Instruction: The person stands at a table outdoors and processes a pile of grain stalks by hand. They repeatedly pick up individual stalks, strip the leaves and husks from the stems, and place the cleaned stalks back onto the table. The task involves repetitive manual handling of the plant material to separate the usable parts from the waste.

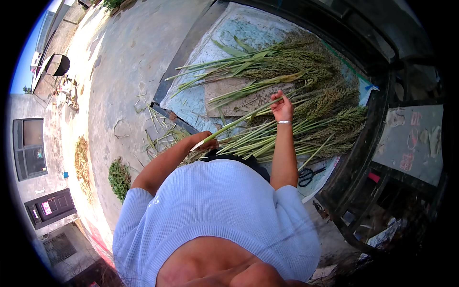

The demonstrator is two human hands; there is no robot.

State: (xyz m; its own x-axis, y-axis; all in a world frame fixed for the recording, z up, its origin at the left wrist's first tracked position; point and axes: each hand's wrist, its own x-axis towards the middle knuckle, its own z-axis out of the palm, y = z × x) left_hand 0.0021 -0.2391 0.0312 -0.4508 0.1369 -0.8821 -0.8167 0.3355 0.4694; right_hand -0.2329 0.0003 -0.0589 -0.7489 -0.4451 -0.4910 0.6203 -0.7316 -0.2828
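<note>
Between my hands runs a long green grain stalk (239,121), slanting up to the right with a pale cut end low at the left. My left hand (204,139) is closed around its lower end, close to my waist. Further up, my right hand (282,107), with a bracelet at the wrist, pinches the same stalk between bent fingers. Past my hands lies a heap of similar stalks with bushy seed heads (306,62). Another bundle of cut stalks (267,141) lies in front of my body, heads to the right. Black-handled scissors (306,178) rest beside my right forearm.
The stalks lie on a worn pale-blue sheet (198,60). A dark metal frame (377,100) stands along the right. Loose stalk scraps (155,126) litter the concrete at left, near a pile of green plants (119,178). Further left is a building with a door (50,208).
</note>
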